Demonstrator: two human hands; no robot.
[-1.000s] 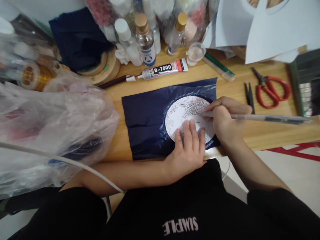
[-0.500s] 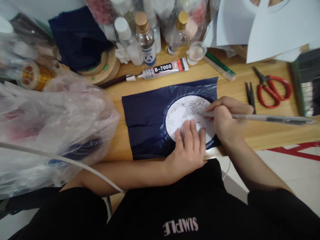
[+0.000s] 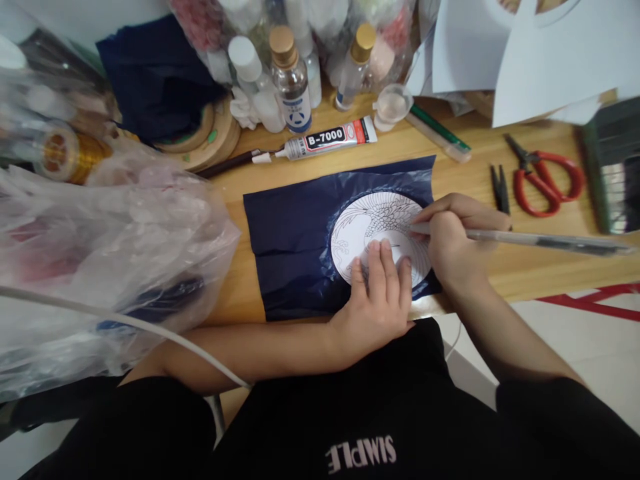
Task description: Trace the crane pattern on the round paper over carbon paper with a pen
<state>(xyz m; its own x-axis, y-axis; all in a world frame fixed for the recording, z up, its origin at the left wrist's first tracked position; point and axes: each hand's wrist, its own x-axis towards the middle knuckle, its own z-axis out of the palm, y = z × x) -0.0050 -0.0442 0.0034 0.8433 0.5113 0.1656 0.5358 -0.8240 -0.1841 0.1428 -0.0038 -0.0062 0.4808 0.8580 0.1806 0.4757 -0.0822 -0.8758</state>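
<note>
A round white paper (image 3: pixel 365 223) printed with a line drawing lies on a dark blue sheet (image 3: pixel 295 240) on the wooden table (image 3: pixel 470 180). My left hand (image 3: pixel 377 300) rests flat on the lower edge of the round paper, fingers stretched out, pressing it down. My right hand (image 3: pixel 453 243) is closed on a long clear pen (image 3: pixel 540 239), its tip touching the right part of the drawing.
A B-7000 glue tube (image 3: pixel 330 139), several bottles (image 3: pixel 290 77) and a small clear cup (image 3: pixel 393 105) stand behind the sheet. Red scissors (image 3: pixel 545 179) and black tweezers (image 3: pixel 499 188) lie at right. A big plastic bag (image 3: pixel 100 253) fills the left; white paper sheets (image 3: pixel 540 53) hang at top right.
The pen's rear end has dipped slightly and my right hand shifted a touch along the drawing. My left hand has stayed in place.
</note>
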